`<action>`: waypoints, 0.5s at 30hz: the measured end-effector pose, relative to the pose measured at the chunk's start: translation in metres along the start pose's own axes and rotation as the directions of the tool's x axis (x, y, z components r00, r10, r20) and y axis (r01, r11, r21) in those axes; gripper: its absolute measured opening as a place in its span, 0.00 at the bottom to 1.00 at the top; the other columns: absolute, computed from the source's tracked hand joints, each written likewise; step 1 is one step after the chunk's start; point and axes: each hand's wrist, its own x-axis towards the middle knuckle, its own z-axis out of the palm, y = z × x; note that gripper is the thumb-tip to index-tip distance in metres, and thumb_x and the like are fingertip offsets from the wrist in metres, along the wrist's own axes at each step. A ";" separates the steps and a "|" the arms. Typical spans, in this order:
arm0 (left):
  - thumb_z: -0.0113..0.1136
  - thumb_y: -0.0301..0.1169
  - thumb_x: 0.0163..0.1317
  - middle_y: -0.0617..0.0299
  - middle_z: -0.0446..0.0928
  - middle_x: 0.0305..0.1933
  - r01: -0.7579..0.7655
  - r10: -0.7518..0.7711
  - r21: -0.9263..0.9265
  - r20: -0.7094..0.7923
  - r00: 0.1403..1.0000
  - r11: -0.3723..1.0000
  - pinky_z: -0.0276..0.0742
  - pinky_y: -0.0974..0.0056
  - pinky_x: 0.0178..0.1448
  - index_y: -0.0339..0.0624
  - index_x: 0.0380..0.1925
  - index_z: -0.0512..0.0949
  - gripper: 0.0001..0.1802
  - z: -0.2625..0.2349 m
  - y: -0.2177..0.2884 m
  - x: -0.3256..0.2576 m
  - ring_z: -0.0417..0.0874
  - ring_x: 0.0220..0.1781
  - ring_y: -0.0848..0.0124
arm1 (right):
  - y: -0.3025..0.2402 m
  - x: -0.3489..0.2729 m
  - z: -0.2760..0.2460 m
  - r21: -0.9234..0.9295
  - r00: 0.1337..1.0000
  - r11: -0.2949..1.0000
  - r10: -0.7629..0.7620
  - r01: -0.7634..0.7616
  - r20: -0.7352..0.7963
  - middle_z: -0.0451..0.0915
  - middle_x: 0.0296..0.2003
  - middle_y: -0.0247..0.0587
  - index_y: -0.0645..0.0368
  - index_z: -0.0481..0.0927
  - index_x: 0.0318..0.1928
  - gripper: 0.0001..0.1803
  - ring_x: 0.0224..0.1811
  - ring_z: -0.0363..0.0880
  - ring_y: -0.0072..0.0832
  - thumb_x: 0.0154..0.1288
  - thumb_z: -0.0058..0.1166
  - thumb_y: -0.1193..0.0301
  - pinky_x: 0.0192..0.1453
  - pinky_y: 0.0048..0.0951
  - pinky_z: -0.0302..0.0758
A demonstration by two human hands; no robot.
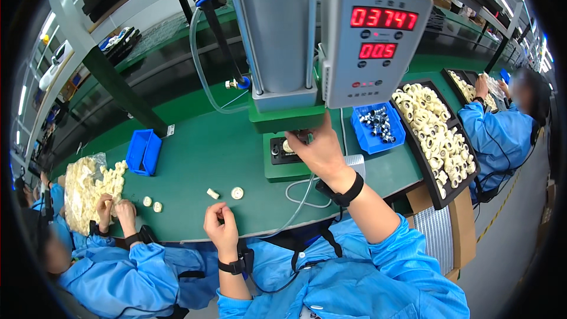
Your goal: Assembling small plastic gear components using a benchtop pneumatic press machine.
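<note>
right hand [319, 150] reaching under press [277, 35], fingers at its fixture [286, 149], grip unclear | left hand [221, 224] curled shut, contents unseen | two cream parts [227, 193] just beyond left hand

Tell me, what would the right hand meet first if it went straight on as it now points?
Probably the black fixture under the press: the right hand already reaches it, fingers at the small cream part there. Depth is unclear.

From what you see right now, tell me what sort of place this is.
Most likely a factory assembly line. A small press with a red digital counter box stands on a long green bench, black trays of cream plastic rings lie beside it, and co-workers in blue coats sit at neighbouring stations.
</note>
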 end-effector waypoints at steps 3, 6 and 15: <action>0.59 0.19 0.63 0.64 0.76 0.30 -0.027 0.027 0.036 0.008 1.000 0.999 0.71 0.70 0.35 0.33 0.37 0.80 0.04 0.003 -0.011 0.003 0.72 0.29 0.78 | 0.001 -0.007 -0.018 -0.150 0.985 0.974 -0.166 0.170 0.041 0.79 0.49 0.56 0.67 0.67 0.64 0.32 0.47 0.82 0.44 0.62 0.64 0.72 0.50 0.40 0.80; 0.59 0.20 0.64 0.64 0.76 0.30 -0.042 0.041 0.083 0.014 0.999 0.996 0.71 0.70 0.35 0.33 0.38 0.80 0.04 0.004 -0.004 0.006 0.73 0.29 0.78 | 0.021 -0.035 -0.059 -0.360 0.939 0.868 -0.326 0.343 0.110 0.77 0.57 0.58 0.68 0.75 0.57 0.21 0.59 0.77 0.53 0.64 0.60 0.73 0.62 0.45 0.74; 0.58 0.21 0.59 0.53 0.71 0.49 -0.194 0.209 0.439 0.014 0.978 0.877 0.71 0.60 0.51 0.36 0.56 0.76 0.22 0.003 0.014 0.006 0.72 0.49 0.60 | 0.071 -0.120 -0.097 -0.759 0.940 0.560 -0.258 0.333 0.223 0.74 0.63 0.56 0.68 0.75 0.59 0.23 0.69 0.70 0.52 0.65 0.59 0.71 0.68 0.48 0.68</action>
